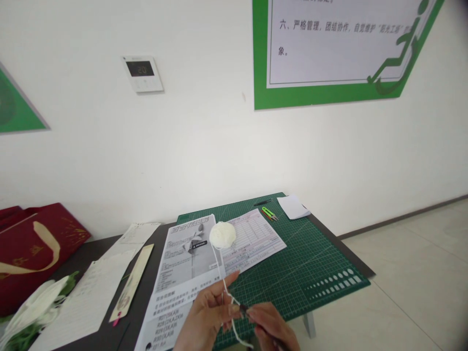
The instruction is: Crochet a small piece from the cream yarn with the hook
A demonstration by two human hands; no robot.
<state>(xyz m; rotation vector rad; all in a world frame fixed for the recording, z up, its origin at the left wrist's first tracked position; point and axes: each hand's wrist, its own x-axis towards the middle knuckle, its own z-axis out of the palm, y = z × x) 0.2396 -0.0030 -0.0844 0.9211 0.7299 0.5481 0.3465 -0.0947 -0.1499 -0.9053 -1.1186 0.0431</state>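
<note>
White yarn runs from a round white yarn ball, which lies on the printed papers, down to my left hand. My left hand pinches the yarn between thumb and fingers, with its index finger raised. Close beside it, at the bottom centre, my right hand is closed around a dark, thin-handled tool. The tool's tip meets the yarn at my left fingertips. A loose yarn tail hangs below both hands.
A green cutting mat bears a form, green snips, a dark pen-like tool and white paper. Leftward are an instruction sheet, a bookmark-like strip, handwritten sheets and a red bag.
</note>
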